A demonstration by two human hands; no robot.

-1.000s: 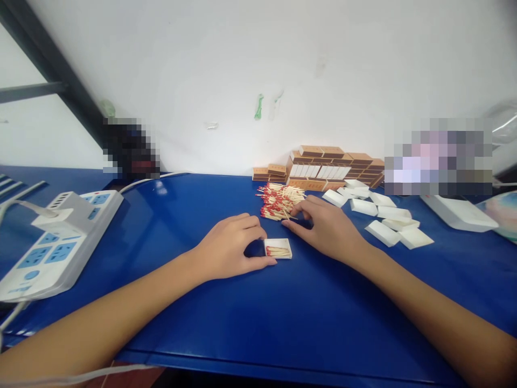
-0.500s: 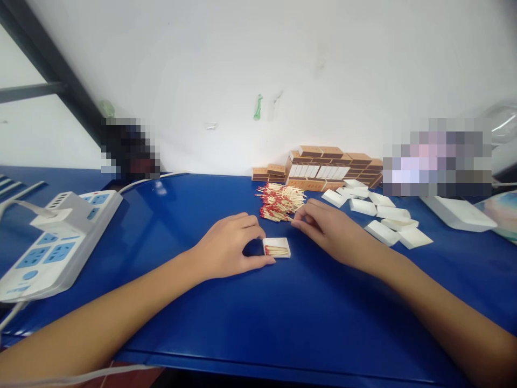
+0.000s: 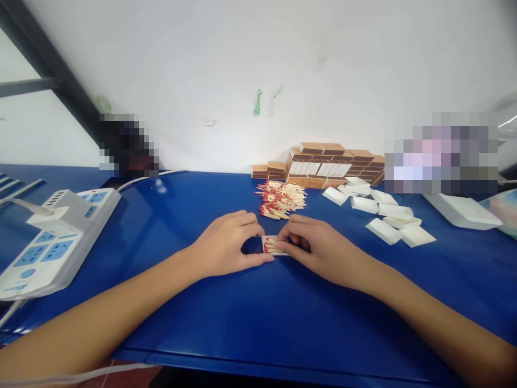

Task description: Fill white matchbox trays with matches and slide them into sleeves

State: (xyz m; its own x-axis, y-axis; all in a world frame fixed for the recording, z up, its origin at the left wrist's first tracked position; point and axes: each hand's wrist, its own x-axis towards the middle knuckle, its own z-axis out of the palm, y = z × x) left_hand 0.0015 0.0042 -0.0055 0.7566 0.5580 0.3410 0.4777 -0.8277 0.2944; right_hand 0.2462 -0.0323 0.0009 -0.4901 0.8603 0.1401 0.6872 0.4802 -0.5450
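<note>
A small white matchbox tray [image 3: 268,251] with red-tipped matches in it lies on the blue table [image 3: 250,312]. My left hand [image 3: 229,243] grips the tray's left end between thumb and fingers. Over the tray's right part is my right hand [image 3: 313,242], its thumb and fingertips pinched on matches [image 3: 273,246] at the tray; how many is too small to tell. Just behind the tray lies a loose pile of matches [image 3: 281,199].
Brown matchboxes [image 3: 335,161] are stacked against the wall, behind the pile. Several white trays [image 3: 383,230] lie scattered at the right, near a larger white box [image 3: 464,211]. A power strip [image 3: 60,253] with cables sits at the left.
My right hand has moved from the match pile toward me and left, onto the tray, with matches in its fingertips. My left hand stays on the tray's left end.
</note>
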